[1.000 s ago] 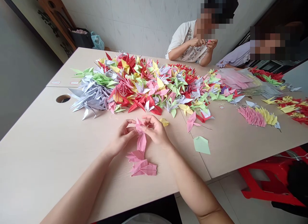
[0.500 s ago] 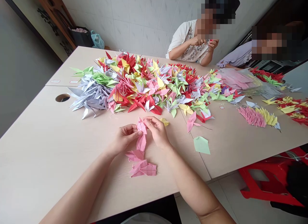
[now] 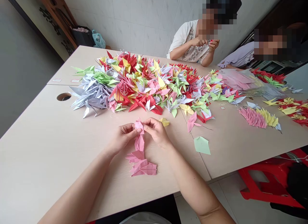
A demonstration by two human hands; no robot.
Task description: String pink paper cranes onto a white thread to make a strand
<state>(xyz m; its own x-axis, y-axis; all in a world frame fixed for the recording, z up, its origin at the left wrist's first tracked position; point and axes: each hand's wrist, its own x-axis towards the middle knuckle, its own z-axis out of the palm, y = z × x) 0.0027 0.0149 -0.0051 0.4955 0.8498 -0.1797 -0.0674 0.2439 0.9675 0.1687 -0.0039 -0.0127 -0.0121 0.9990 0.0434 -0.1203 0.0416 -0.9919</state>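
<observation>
Between my two hands is a pink folded paper piece (image 3: 139, 126), pinched from both sides. My left hand (image 3: 124, 136) grips its left edge with thumb and fingers; my right hand (image 3: 155, 131) has its right edge. Just below it hangs or lies another pink piece (image 3: 139, 143); whether they are joined I cannot tell. Several pink folded papers (image 3: 141, 168) lie on the table below my hands. A yellow folded paper (image 3: 164, 122) rests just beyond my right hand.
A big heap of colourful folded paper (image 3: 144, 86) spreads across the table (image 3: 60, 147). To the right lie a green paper (image 3: 202, 145) and a pink folded piece (image 3: 192, 122). Two people sit at the far side. A red stool (image 3: 260, 182) stands at the lower right.
The held pink piece has shifted slightly left and down, and my right hand's fingers have moved lower along its right edge. The pink papers below have barely moved.
</observation>
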